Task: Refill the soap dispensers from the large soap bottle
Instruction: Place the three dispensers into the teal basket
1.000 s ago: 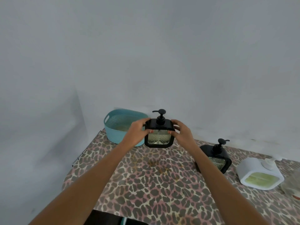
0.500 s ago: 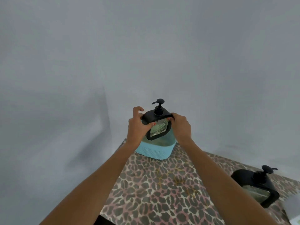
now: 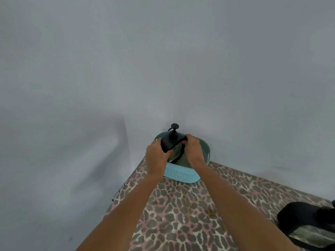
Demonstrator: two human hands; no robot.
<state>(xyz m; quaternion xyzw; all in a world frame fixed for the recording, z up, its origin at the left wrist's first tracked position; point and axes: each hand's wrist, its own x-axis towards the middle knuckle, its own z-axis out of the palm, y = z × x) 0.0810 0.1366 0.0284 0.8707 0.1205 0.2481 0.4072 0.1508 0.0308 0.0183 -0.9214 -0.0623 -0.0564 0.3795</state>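
Fingers (image 3: 169,152) of left hand (image 3: 157,156) are wrapping round the left side of a black square-framed soap dispenser with a pump top (image 3: 173,140), fingers of right hand (image 3: 193,151) are clamping its right side, so both hands are gripping it, none released. Going near to far: both bare forearms are reaching forward over the leopard-print tabletop (image 3: 181,214). At the near right edge a second black-framed dispenser with a clear greenish panel (image 3: 308,225) is sitting on the tabletop, partly cut off by the frame. Further out, the held dispenser is hanging upright, over the open mouth of a light blue perforated plastic basket (image 3: 181,173) standing at the far left corner against a plain grey wall (image 3: 163,60); whether its base is touching the basket is hidden behind the hands. A thin metal rail (image 3: 129,178) is running along the tabletop's left edge.

Progress, judging only from this: the pump top is looking seated, no cap off, no soap pouring, and the large soap bottle is not in view. Cannot tell whether this dispenser is full or empty, its window is mostly covered. Refilling looks either not started on it or finished; the second one is waiting untouched.
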